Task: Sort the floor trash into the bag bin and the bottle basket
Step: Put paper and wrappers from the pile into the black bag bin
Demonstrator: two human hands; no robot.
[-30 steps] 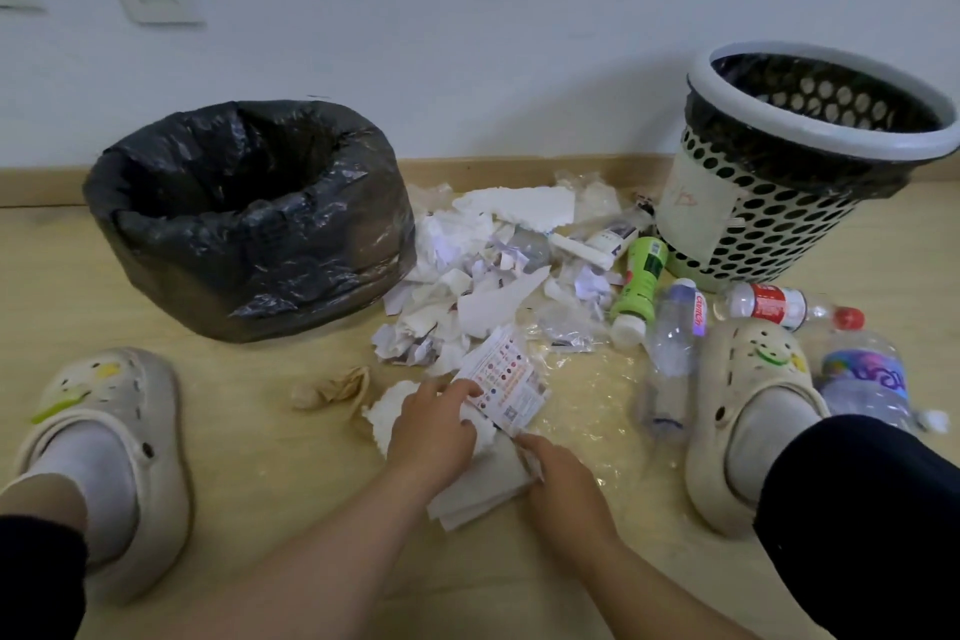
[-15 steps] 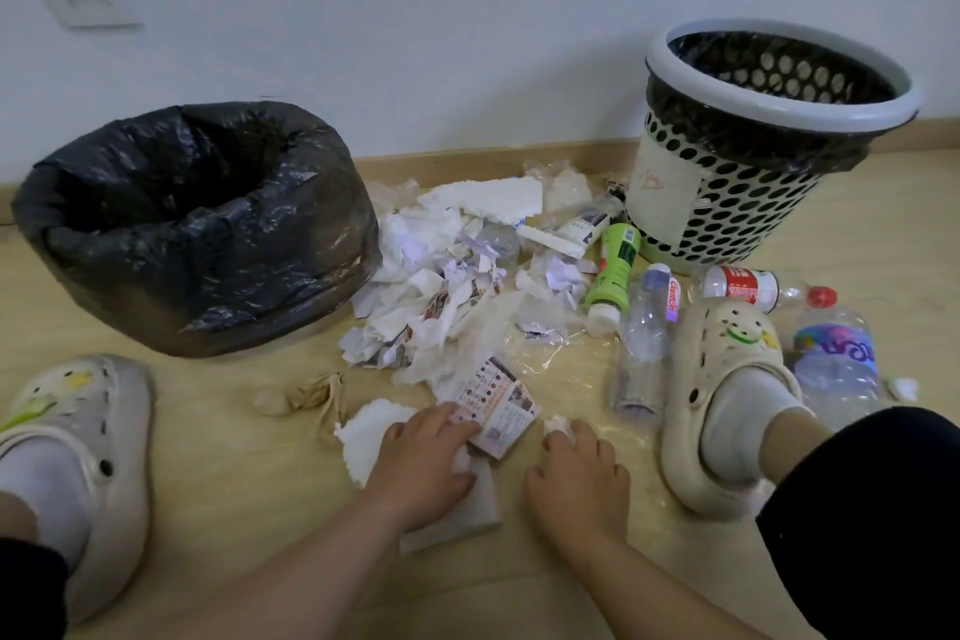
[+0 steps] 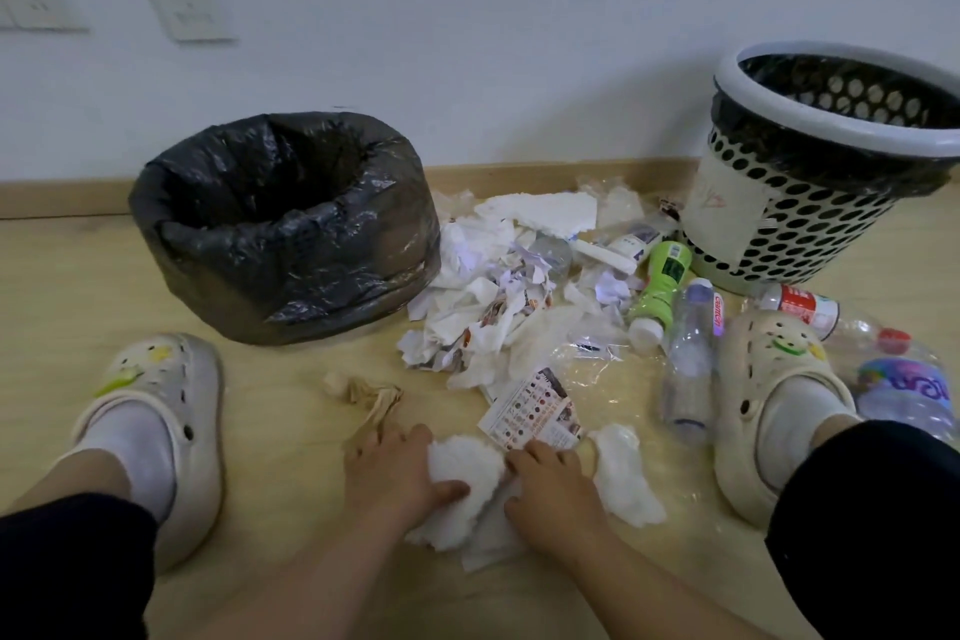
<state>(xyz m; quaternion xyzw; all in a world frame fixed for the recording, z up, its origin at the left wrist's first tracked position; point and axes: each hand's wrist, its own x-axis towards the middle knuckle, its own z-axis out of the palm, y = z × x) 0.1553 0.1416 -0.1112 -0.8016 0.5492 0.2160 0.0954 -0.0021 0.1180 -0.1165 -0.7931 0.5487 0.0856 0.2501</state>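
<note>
**Both hands closed on a white wad, bin and basket ahead**

The bag bin (image 3: 291, 224), lined in black plastic, stands well ahead of the grip and to its left, mouth open. The bottle basket (image 3: 810, 182), perforated, white-rimmed and also lined in black, stands further off, ahead and to the right, by the wall.

Between the two, straight ahead of the grip, spreads the paper heap (image 3: 493, 296) of torn white scraps and clear film. A pale clog sits on either side of the grip: the left clog (image 3: 156, 411) well apart from it, the right clog (image 3: 769, 379) nearer.

Ahead and right of the grip, bottles lie on their sides: a purple-label bottle (image 3: 904, 390) beyond the right clog, a clear bottle (image 3: 691, 359) just beside that clog, a green bottle (image 3: 662, 283) and a red-label bottle (image 3: 810, 309) near the basket.

A loose tissue (image 3: 623, 473) lies just right of the grip. A printed leaflet (image 3: 535, 408) touches the grip's far edge. Brown crumpled paper (image 3: 369, 395) lies just ahead and left.

On the floor (image 3: 270, 431), the white wad (image 3: 465, 470) is clasped from both sides: the left hand (image 3: 395, 473) curls round it with the thumb across its front, and the right hand (image 3: 550, 483) has bent fingers dug into its other edge.
</note>
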